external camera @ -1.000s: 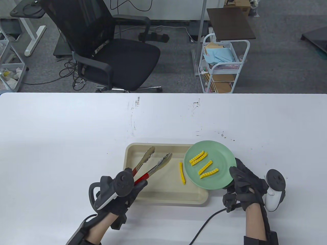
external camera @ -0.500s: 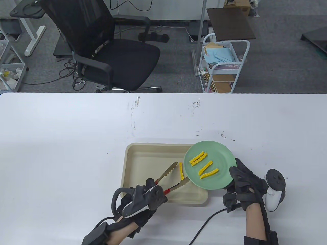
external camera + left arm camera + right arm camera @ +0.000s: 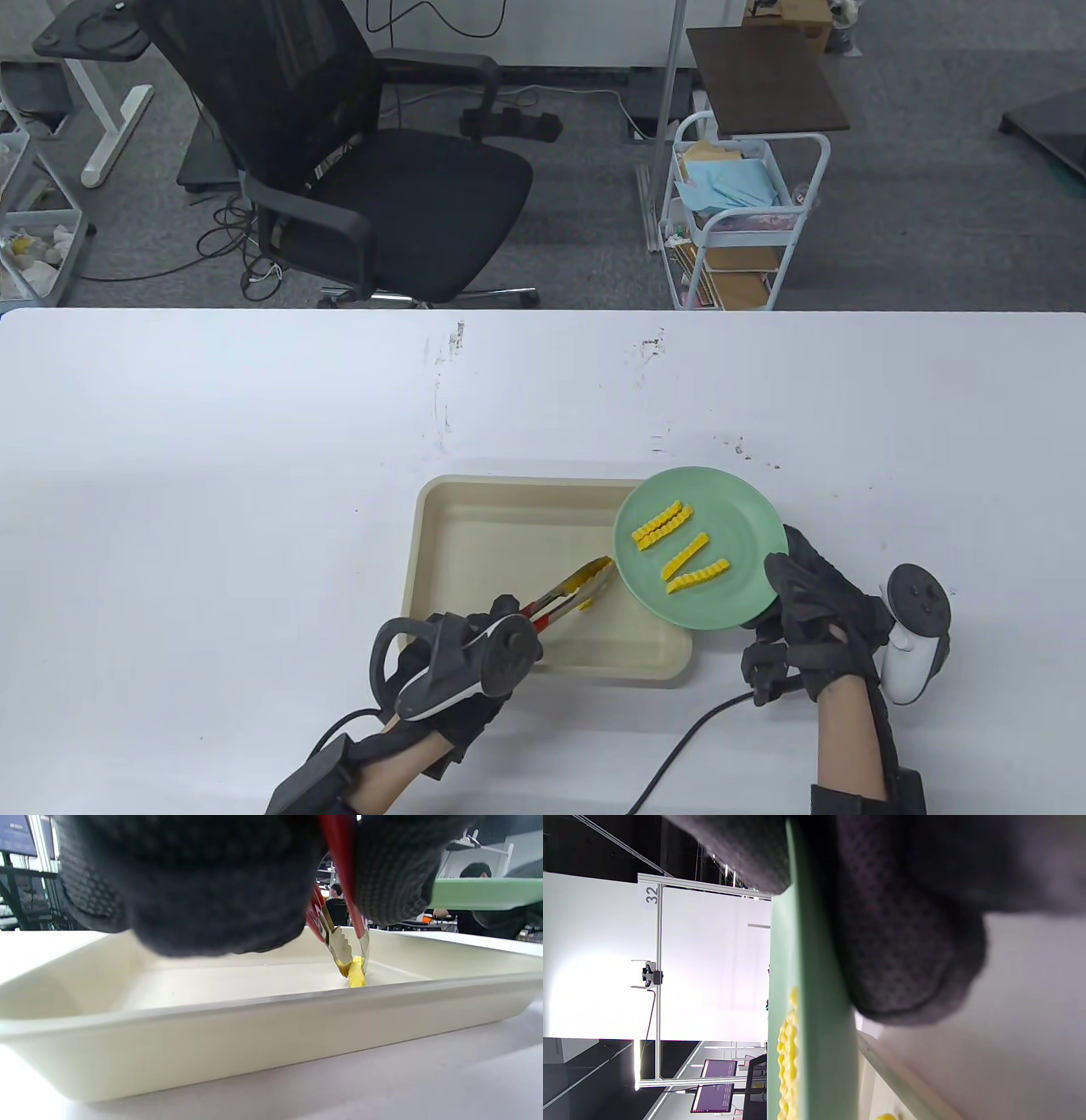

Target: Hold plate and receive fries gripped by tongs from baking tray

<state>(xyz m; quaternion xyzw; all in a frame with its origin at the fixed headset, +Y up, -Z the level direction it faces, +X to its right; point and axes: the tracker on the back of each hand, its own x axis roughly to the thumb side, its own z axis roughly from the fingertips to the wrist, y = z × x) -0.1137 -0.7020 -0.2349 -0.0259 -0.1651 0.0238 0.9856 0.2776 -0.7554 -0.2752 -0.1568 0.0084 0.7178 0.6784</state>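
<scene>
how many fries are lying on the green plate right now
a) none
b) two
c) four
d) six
c) The table view shows four yellow fries on the green plate: two side by side at the top and two separate ones below.

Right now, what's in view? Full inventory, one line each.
Tray: 1, cream, on table, near edge.
Plate: 1, green, held above tray's right end.
Fries on plate: 4, yellow, crinkle-cut.
Fry in tray: 1, yellow, pinched between tong tips.
Tongs: 1, metal with red grips, tips in tray.
Table: 1, white, scuffed.
Chair: 1, black, behind table.
Cart: 1, white, behind table, right.
Left hand: black glove, grips tongs.
Right hand: black glove, holds plate's rim.
</scene>
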